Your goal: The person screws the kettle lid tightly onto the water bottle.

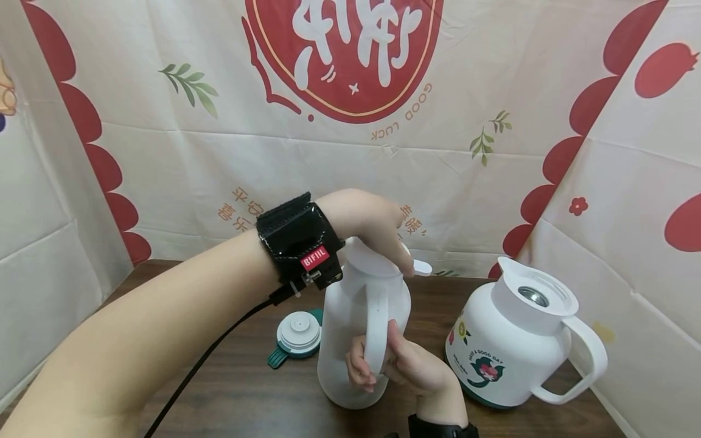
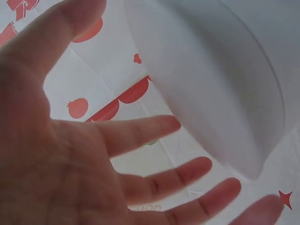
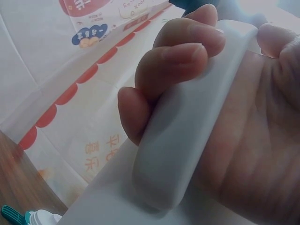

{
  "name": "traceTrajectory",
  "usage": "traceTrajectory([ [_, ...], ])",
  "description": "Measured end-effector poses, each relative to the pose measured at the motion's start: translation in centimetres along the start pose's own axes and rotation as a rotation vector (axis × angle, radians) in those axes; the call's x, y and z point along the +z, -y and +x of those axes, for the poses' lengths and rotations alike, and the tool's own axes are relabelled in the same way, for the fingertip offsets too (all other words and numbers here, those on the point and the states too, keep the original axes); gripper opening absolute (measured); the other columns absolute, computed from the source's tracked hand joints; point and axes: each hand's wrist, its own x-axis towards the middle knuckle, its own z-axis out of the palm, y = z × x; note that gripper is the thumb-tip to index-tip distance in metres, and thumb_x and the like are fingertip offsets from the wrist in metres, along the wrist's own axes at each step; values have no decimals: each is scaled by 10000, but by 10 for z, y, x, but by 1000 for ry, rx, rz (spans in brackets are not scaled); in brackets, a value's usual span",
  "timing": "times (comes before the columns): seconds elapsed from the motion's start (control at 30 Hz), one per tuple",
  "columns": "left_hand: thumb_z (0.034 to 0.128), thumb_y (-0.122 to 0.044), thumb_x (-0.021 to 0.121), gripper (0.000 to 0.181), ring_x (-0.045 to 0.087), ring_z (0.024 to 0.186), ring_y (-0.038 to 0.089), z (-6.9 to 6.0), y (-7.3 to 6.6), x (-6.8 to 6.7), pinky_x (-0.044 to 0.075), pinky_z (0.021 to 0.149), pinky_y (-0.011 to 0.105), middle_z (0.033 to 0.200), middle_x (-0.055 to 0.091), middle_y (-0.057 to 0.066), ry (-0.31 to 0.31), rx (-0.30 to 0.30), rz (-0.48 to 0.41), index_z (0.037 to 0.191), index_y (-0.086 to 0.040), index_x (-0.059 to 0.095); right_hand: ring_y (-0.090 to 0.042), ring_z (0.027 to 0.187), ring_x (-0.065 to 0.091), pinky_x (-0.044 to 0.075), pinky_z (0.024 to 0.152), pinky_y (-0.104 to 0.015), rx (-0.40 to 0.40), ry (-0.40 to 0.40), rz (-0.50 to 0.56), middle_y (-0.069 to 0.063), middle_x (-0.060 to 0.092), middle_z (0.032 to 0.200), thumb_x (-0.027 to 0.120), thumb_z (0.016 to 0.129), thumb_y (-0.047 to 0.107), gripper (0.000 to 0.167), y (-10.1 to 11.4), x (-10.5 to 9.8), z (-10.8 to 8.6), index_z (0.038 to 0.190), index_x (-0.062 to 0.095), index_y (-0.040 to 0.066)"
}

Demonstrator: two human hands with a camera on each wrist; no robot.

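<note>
A tall white jug [image 1: 342, 365] stands on the table in the head view. My right hand [image 1: 416, 365] grips its handle [image 1: 376, 328], fingers curled round it; the right wrist view shows the fingers wrapped over the same handle [image 3: 183, 126]. Above the jug's top [image 1: 364, 258], my left hand [image 1: 375, 225] reaches over with its fingers partly hidden. In the left wrist view the left hand [image 2: 61, 159] has its fingers spread and fairly straight beside the white top [image 2: 201, 93]; whether they touch it I cannot tell.
A rounder white vacuum jug [image 1: 509, 340] with a printed picture stands at the right, its metal mouth showing. Left of the tall jug lies a white and green stopper [image 1: 299, 333] on the brown wooden table [image 1: 257, 395]. A printed cloth [image 1: 328, 158] hangs behind.
</note>
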Motion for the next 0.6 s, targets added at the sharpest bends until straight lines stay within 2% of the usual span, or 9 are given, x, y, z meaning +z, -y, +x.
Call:
traceTrajectory([
  [0.1,805,-521,690,528,574,898,175,0,-3,2,479,719,322,995,605,9,2,-47,-10,1142,-126,596,-301,625,341,335,578,-376,2,-3,6,-177,336,741,-77,971,502,713,0,0,0,852,345,-60],
  [0.2,794,-506,711,507,576,891,179,1,-6,5,484,712,324,984,608,12,-12,-62,-4,1114,-124,621,-283,631,350,321,571,-399,6,-9,5,-177,336,742,-78,970,502,711,-1,0,-2,855,345,-59],
  [0.43,777,-418,767,440,585,848,170,2,-7,11,493,686,302,944,619,21,-64,-62,10,1049,-91,653,-310,628,334,331,581,-387,12,-16,-1,-187,329,731,-73,972,501,714,-3,-1,-3,854,348,-63],
  [0.6,781,-409,767,380,562,791,135,3,-6,12,473,669,273,869,621,1,-71,-38,49,956,-82,680,-284,626,343,331,583,-383,4,-4,-17,-184,323,714,-94,969,486,714,-5,-1,-3,843,345,-62],
])
